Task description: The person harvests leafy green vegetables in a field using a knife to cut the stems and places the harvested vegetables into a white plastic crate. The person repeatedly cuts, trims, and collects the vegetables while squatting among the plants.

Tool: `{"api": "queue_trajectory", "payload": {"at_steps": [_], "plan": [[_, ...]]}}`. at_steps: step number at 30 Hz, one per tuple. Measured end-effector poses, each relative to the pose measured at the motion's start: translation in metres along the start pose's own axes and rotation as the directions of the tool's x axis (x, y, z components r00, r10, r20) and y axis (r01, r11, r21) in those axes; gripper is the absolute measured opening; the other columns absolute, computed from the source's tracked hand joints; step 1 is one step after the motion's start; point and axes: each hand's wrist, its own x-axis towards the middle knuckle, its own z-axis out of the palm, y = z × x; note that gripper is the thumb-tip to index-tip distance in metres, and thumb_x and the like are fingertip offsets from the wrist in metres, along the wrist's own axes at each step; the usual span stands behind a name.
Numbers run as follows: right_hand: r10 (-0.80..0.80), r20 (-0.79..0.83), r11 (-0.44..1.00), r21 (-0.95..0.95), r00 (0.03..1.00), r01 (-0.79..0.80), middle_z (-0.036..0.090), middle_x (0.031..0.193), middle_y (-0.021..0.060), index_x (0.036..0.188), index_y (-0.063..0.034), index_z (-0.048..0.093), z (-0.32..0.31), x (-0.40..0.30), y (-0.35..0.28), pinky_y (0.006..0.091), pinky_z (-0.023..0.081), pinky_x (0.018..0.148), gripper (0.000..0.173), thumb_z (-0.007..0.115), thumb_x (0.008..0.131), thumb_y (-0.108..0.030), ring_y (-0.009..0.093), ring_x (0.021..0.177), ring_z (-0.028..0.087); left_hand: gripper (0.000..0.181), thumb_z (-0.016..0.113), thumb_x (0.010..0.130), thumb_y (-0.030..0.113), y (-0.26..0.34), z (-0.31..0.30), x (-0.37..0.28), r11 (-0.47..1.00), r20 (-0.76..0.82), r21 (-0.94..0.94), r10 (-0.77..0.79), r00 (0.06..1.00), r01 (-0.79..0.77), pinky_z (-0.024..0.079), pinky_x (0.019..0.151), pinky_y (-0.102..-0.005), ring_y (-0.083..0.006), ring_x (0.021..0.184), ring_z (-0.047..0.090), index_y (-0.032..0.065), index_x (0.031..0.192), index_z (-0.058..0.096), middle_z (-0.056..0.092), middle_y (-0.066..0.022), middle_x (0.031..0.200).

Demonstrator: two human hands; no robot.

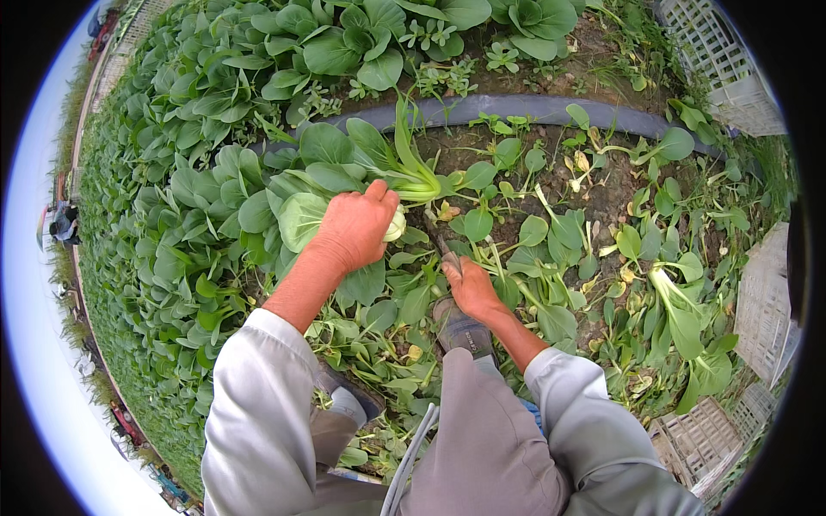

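My left hand (359, 222) is closed around a head of bok choy (303, 221), its pale cut base showing past the fingers. Just above that hand, another bok choy plant (413, 177) with a light green base lies or stands at the edge of the bare soil. My right hand (473, 289) grips the handle of a narrow, dark, soil-stained tool (439, 238), likely a knife. Its tip points up and left, close to the base of the upper plant. Whether the tip touches that plant I cannot tell.
Dense bok choy (161, 213) grows on the left and top. A dark flat hose (503, 111) crosses the soil. Loose leaves (555, 258) litter the right side. White plastic crates (716, 84) stand at the right edge, with more below. My shoe (466, 330) is near my right hand.
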Motion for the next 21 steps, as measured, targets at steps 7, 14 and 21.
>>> {"api": "queue_trajectory", "payload": {"at_steps": [7,14,21], "plan": [[-0.092,-0.296,0.935,0.302,0.951,0.184,0.064,0.089,0.0094,0.112,-0.0018,0.055,-0.078,-0.010,-0.044,0.0343,0.048,0.066,0.040,0.060,0.095,-0.038,0.020,0.070,0.058,0.051,0.076,0.065,0.009,0.038,-0.074,-0.084,0.916,-0.225,-0.399,-0.153,0.962,0.052,0.052,0.085,-0.0421,-0.0385,0.102,0.062,0.0081,0.113,0.059,0.057,-0.0191,0.121],[-0.573,-0.017,0.775,0.313,0.819,0.549,0.068,0.101,0.0087,0.126,-0.0029,0.050,-0.065,-0.016,-0.135,0.0296,0.051,0.069,0.078,0.089,0.065,-0.034,0.017,0.074,0.062,0.049,0.071,0.059,0.004,0.065,-0.058,-0.157,0.656,-0.122,-0.731,-0.397,0.910,0.188,0.050,0.091,-0.0405,-0.0378,0.106,0.060,0.0057,0.108,0.062,0.063,-0.0168,0.107],[-0.654,0.264,0.756,0.214,0.709,0.618,0.064,0.090,0.0124,0.114,-0.0031,0.055,0.016,-0.025,-0.123,0.0328,0.049,0.071,0.045,0.068,0.071,-0.008,0.021,0.077,0.062,0.042,0.070,0.064,0.004,0.077,-0.024,-0.215,0.530,-0.019,-0.758,-0.601,0.799,0.380,0.050,0.083,-0.0377,-0.0331,0.089,0.063,0.0044,0.105,0.063,0.064,-0.0148,0.099]]}}
